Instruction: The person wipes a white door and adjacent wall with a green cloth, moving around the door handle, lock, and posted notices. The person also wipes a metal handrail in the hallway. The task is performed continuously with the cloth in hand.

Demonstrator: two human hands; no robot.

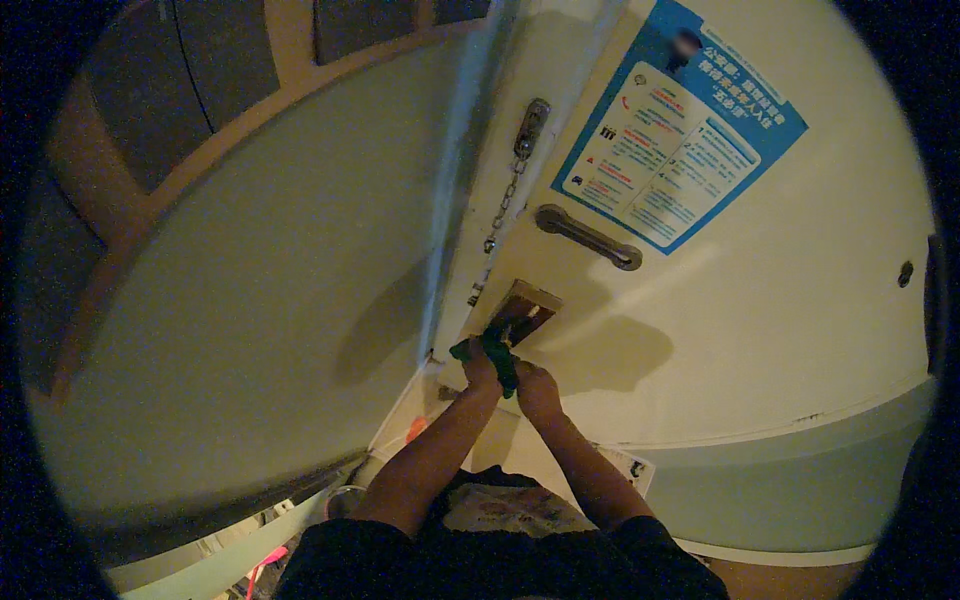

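Both my hands are close together just below a metal door lock plate (529,311), which is mounted near the edge of a pale door (712,360). My left hand (480,369) is closed on a dark green cloth (499,364) that bunches against the lower end of the plate. At the cloth's right side is my right hand (532,382), its fingers bent; whether it grips the cloth is hard to tell in the dim light. Above the lock plate, a metal pull handle (589,237) is fixed to the door.
A door chain (506,206) hangs from its mount on the frame, left of the door edge. A blue and white poster (679,135) with writing is stuck on the door. A plain wall (262,300) stands at left. A pink object (271,556) lies low at left.
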